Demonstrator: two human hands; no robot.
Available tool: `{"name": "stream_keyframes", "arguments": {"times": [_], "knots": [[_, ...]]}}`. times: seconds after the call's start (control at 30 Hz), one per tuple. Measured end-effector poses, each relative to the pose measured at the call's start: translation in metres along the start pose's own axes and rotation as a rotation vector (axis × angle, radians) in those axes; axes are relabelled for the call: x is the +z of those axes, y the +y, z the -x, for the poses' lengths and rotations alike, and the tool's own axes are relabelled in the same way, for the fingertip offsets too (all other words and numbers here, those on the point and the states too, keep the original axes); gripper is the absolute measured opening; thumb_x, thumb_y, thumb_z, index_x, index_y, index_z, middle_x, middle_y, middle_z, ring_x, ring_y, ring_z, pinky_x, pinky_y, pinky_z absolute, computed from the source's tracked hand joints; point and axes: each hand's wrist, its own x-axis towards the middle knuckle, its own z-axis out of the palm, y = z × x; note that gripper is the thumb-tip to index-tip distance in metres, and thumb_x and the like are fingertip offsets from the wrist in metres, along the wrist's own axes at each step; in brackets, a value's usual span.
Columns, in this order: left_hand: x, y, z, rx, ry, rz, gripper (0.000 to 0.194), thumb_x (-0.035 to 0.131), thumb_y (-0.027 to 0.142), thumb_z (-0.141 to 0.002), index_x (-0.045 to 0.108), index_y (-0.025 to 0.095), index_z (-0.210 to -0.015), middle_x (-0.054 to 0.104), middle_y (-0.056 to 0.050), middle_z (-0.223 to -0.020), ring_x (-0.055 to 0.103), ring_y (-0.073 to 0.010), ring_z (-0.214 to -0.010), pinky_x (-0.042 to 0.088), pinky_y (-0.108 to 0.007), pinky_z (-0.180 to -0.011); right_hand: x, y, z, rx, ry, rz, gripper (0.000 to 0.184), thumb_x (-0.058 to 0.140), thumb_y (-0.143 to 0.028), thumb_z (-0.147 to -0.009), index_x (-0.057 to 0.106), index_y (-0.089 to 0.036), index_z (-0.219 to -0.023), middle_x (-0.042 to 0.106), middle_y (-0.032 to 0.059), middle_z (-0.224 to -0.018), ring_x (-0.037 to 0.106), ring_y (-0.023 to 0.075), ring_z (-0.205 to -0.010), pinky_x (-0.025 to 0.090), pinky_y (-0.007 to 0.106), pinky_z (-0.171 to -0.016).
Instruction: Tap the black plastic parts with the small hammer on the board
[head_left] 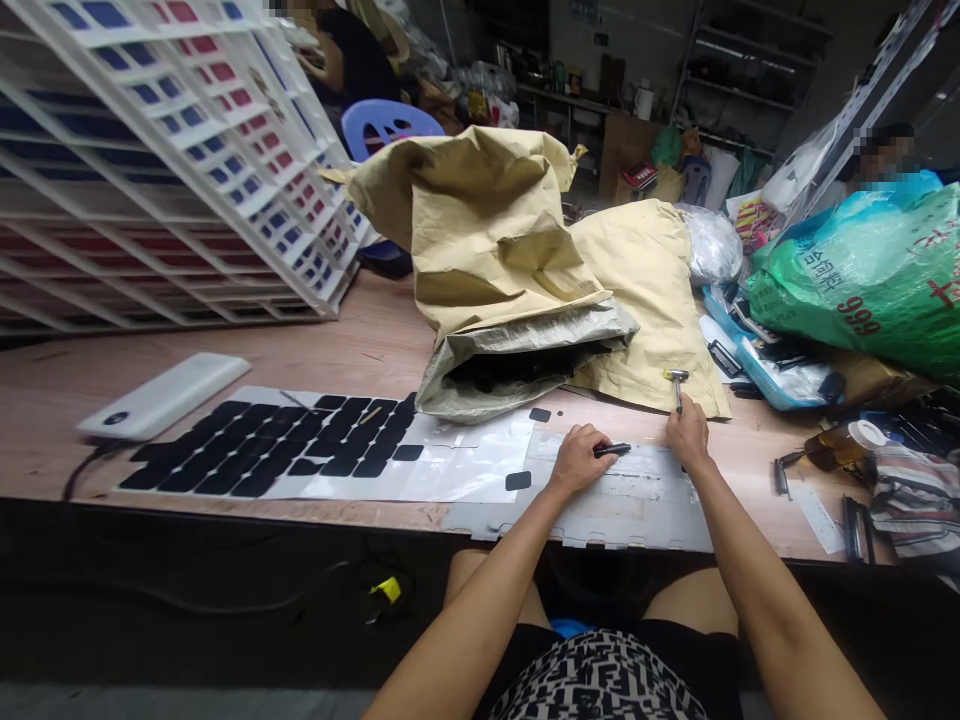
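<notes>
My left hand [576, 462] is closed on a small dark, pen-shaped piece [613, 450] just above a grey translucent sheet [592, 512]. In my right hand [688, 432] is a small hammer [676, 380], its yellowish head pointing up and away from me. Left of my hands, rows of black rounded-corner pieces [255, 435] lie on a white sheet [457, 480]. One loose black piece [517, 481] sits near the grey sheet. Beyond my hands a tan sack [495, 230] lies with its mouth toward me and dark contents inside.
A second tan sack [637, 290] lies behind the hammer. White plastic crates [300, 200] and a white flat box [165, 395] stand left. To the right are a green bag [862, 270], a lidded bottle [836, 447] and striped cloth [919, 500]. Other people sit farther back.
</notes>
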Motion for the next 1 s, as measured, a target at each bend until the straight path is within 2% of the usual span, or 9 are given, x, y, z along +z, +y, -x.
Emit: {"name": "stream_keyframes", "arguments": {"times": [0.13, 0.3, 0.4, 0.63, 1.0], "knots": [[0.000, 0.001, 0.000, -0.005, -0.001, -0.017, 0.009, 0.074, 0.022, -0.073, 0.070, 0.022, -0.080, 0.064, -0.003, -0.084, 0.054, -0.0219, -0.088, 0.045, -0.034, -0.077, 0.007, 0.001, -0.009, -0.008, -0.042, 0.066, 0.048, 0.046, -0.016, -0.089, 0.053, -0.016, -0.136, 0.062, 0.0146, -0.119, 0.053, 0.0268, -0.111, 0.042, 0.035, -0.092], [-0.001, 0.001, 0.002, -0.005, -0.002, -0.015, 0.009, 0.075, 0.023, -0.072, 0.069, 0.022, -0.078, 0.064, -0.003, -0.082, 0.054, -0.0220, -0.087, 0.045, -0.035, -0.076, 0.015, 0.004, -0.011, -0.012, 0.018, 0.000, 0.041, 0.042, -0.016, -0.089, 0.050, -0.018, -0.129, 0.061, 0.0106, -0.114, 0.054, 0.0229, -0.103, 0.042, 0.031, -0.085], [-0.001, 0.000, 0.003, 0.000, 0.000, -0.006, 0.009, 0.075, 0.023, -0.072, 0.069, 0.022, -0.078, 0.064, -0.002, -0.083, 0.054, -0.0217, -0.087, 0.045, -0.035, -0.078, 0.019, 0.003, -0.010, -0.014, 0.027, 0.034, 0.039, 0.041, -0.015, -0.090, 0.049, -0.018, -0.129, 0.060, 0.0104, -0.115, 0.055, 0.0218, -0.101, 0.042, 0.030, -0.083], [-0.002, 0.002, 0.004, 0.001, 0.003, 0.001, 0.009, 0.075, 0.022, -0.071, 0.069, 0.022, -0.078, 0.065, -0.002, -0.083, 0.055, -0.0220, -0.088, 0.045, -0.035, -0.080, 0.020, 0.002, -0.007, -0.042, 0.032, 0.132, 0.045, 0.041, -0.017, -0.092, 0.044, -0.017, -0.137, 0.060, 0.0132, -0.118, 0.059, 0.0241, -0.103, 0.043, 0.033, -0.084], [-0.003, -0.001, 0.004, -0.002, -0.013, -0.011, 0.010, 0.076, 0.024, -0.072, 0.070, 0.022, -0.079, 0.067, -0.002, -0.084, 0.055, -0.0217, -0.089, 0.045, -0.035, -0.080, 0.024, 0.004, -0.007, -0.057, 0.034, 0.151, 0.049, 0.043, -0.017, -0.092, 0.041, -0.016, -0.141, 0.059, 0.0133, -0.118, 0.060, 0.0239, -0.103, 0.044, 0.032, -0.084]]}}
